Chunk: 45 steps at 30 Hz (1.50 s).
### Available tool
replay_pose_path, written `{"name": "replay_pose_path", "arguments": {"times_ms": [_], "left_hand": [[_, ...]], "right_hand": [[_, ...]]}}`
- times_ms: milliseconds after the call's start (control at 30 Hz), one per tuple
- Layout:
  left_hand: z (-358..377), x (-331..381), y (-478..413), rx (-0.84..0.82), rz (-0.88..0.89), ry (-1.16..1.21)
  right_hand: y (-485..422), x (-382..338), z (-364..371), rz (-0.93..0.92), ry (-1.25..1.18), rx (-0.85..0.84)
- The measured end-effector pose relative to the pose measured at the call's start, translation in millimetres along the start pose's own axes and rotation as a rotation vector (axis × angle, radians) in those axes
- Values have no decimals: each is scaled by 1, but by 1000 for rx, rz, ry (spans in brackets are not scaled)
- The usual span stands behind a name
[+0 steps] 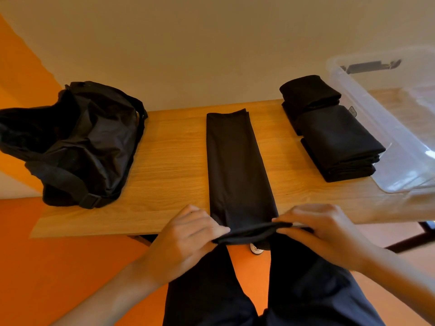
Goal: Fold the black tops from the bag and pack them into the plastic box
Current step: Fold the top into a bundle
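A black top (pixel 237 165), folded into a long narrow strip, lies down the middle of the wooden table (pixel 169 165). My left hand (pixel 188 241) pinches its near left corner at the table's front edge. My right hand (pixel 322 234) pinches the near right corner, and the near end is lifted slightly. A black bag (pixel 77 142) slumps on the table's left end. Two stacks of folded black tops sit at the right: a far stack (pixel 308 95) and a nearer stack (pixel 339 147). The clear plastic box (pixel 386 118) stands at the far right with nothing visible inside.
A beige wall runs behind the table. The floor below is orange. My dark trousers and a white shoe (pixel 256 249) show under the table's front edge. A dark table leg (pixel 414 238) sticks out at the right.
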<state>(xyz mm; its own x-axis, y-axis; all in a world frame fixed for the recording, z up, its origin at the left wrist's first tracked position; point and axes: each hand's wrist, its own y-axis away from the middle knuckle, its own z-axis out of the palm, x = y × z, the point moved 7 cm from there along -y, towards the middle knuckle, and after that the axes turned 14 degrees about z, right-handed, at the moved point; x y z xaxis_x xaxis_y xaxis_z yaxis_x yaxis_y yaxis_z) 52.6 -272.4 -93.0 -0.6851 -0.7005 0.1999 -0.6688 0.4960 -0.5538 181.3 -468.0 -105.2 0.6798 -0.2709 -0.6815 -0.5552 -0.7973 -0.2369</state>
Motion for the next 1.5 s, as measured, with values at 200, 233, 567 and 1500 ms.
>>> {"name": "replay_pose_path", "arguments": {"times_ms": [200, 233, 567, 1500], "left_hand": [[-4, -48, -14, 209, -406, 290], [-2, -56, -14, 222, -480, 351], [7, -131, -20, 330, -859, 480], [17, -198, -36, 36, -951, 60]], "right_hand": [[-45, 15, -7, 261, -288, 14], [-52, 18, -6, 294, -330, -10], [-107, 53, 3, 655, -457, -21], [-160, 87, 0, 792, 49, 182]]}}
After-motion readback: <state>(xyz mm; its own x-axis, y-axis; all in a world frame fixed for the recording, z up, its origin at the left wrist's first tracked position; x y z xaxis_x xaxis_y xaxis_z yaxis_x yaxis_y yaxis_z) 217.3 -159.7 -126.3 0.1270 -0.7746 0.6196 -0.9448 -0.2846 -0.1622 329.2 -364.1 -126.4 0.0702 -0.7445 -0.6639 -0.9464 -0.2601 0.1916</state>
